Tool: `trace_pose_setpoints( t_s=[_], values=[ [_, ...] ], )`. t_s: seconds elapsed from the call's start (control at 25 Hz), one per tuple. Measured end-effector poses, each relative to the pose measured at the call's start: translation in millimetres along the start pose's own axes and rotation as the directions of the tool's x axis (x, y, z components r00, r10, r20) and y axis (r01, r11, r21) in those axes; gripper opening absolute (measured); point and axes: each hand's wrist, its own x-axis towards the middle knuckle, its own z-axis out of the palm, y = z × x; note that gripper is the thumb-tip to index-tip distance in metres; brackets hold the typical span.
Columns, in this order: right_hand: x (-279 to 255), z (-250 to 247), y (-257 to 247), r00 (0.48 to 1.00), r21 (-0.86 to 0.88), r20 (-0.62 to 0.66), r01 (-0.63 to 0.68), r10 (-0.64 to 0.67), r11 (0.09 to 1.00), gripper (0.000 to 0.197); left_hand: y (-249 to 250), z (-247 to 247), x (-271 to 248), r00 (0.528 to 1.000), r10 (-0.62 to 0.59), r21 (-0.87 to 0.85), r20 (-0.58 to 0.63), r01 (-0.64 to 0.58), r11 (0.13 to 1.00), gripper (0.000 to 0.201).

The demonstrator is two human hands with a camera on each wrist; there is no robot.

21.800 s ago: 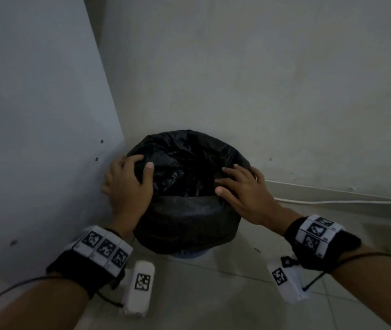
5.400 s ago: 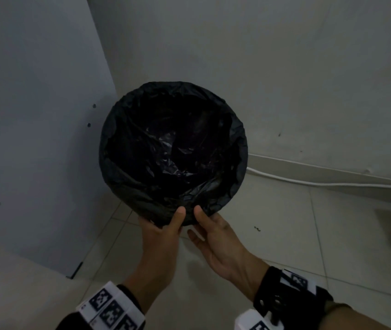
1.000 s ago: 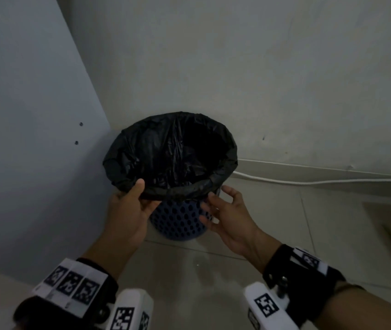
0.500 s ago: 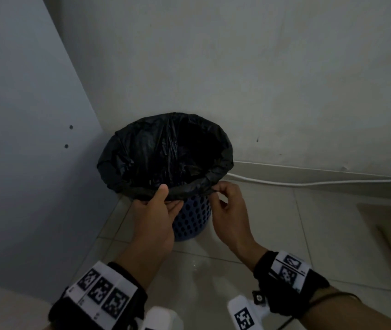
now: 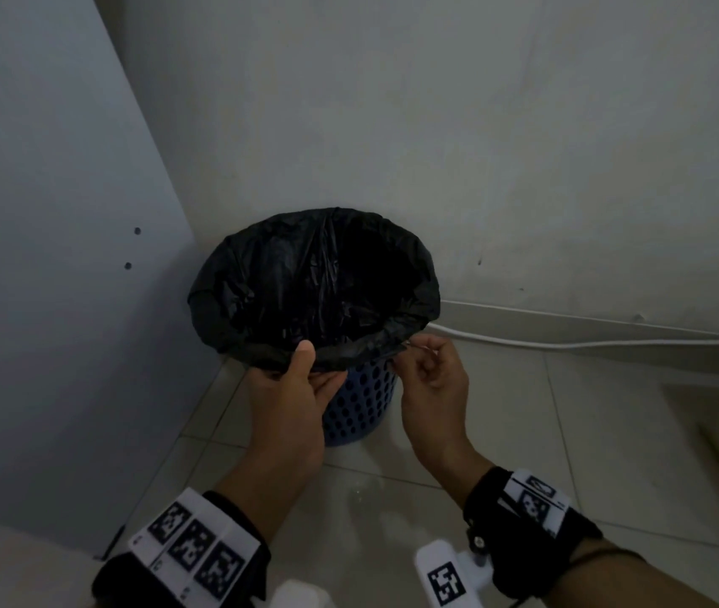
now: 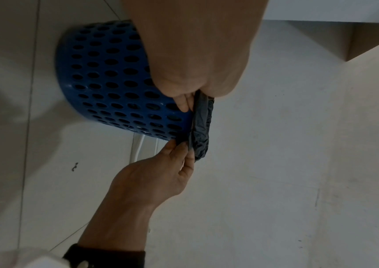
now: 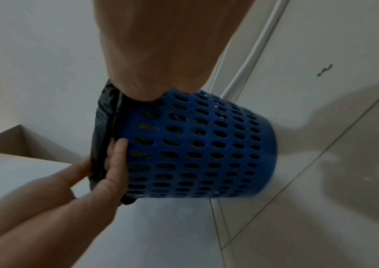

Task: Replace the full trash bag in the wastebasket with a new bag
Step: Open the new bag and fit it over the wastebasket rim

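Wastebasket (image 5: 360,410), blue with holes, stands on the tiled floor in the corner, just beyond the fingertips, with the black trash bag (image 5: 314,278) folded over its rim. Left hand (image 5: 292,401) pinches the near cuff under its thumb; right hand (image 5: 430,379) pinches the cuff beside it. Thin, soft, slippery film likely tears, so grip the doubled cuff.

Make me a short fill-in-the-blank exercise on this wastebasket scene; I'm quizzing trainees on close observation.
1. The black bag lines a perforated wastebasket whose colour is ____.
2. The left hand grips the bag's folded edge at the basket's ____ rim.
3. The right hand ____ the bag's edge between thumb and fingers.
4. A white cable runs along the foot of the ____.

Missing words: blue; near; pinches; wall
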Motion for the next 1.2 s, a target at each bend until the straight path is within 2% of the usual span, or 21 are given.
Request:
trace_pose_setpoints(
  t_s=[0.12, 0.24, 0.36, 0.56, 0.72, 0.84, 0.92, 1.0, 1.2],
  values=[
    [-1.3, 11.2, -5.4, 0.974, 0.183, -0.031, -0.217, 0.226, 0.959, 0.009, -1.3, 0.0, 1.2, 1.0, 0.012, -0.011, 0.01, -0.012, 1.0, 0.039],
    [3.3, 15.8, -9.8, 0.937, 0.321, -0.038, -0.318, 0.347, 0.892, 0.005, -4.0, -1.6, 0.6, 0.999, 0.039, -0.016, 0.034, -0.038, 0.999, 0.041],
    [9.4, 14.0, -15.1, 0.905, 0.451, -0.006, -0.377, 0.425, 0.809, 0.009, -7.2, -6.3, 3.6, 0.997, 0.064, -0.007, 0.052, -0.063, 0.998, 0.045],
    [7.0, 7.5, -22.9, 0.846, 0.513, 0.143, -0.507, 0.514, 0.692, 0.027, -5.1, -13.0, 5.1, 0.99, 0.103, 0.036, 0.099, -0.107, 0.994, 0.042],
    [11.1, 1.3, -38.9, 0.79, 0.527, 0.245, -0.596, 0.562, 0.607, 0.018, 0.9, -19.6, 12.8, 0.988, 0.092, 0.05, 0.122, -0.099, 0.994, 0.042],
    [9.2, 1.1, -46.3, 0.756, 0.44, 0.282, -0.65, 0.591, 0.62, 0.018, 6.8, -23.2, 13.8, 0.981, 0.097, 0.096, 0.171, -0.114, 0.989, 0.041],
    [3.6, 3.1, -44.1, 0.747, 0.401, 0.278, -0.661, 0.604, 0.634, 0.012, 9.6, -26.5, 12.7, 0.973, 0.119, 0.108, 0.2, -0.142, 0.984, 0.043],
    [-7.6, 5.9, -40.1, 0.759, 0.418, 0.295, -0.648, 0.58, 0.636, 0.01, 12.4, -28.7, 6.2, 0.979, 0.127, 0.09, 0.162, -0.143, 0.986, 0.044],
    [-46.4, 24.6, -31.2, 0.78, 0.362, 0.385, -0.619, 0.493, 0.697, 0.028, -5.4, -25.7, -19.6, 0.999, -0.007, 0.042, 0.042, 0.005, 0.999, 0.043]
  ],
)
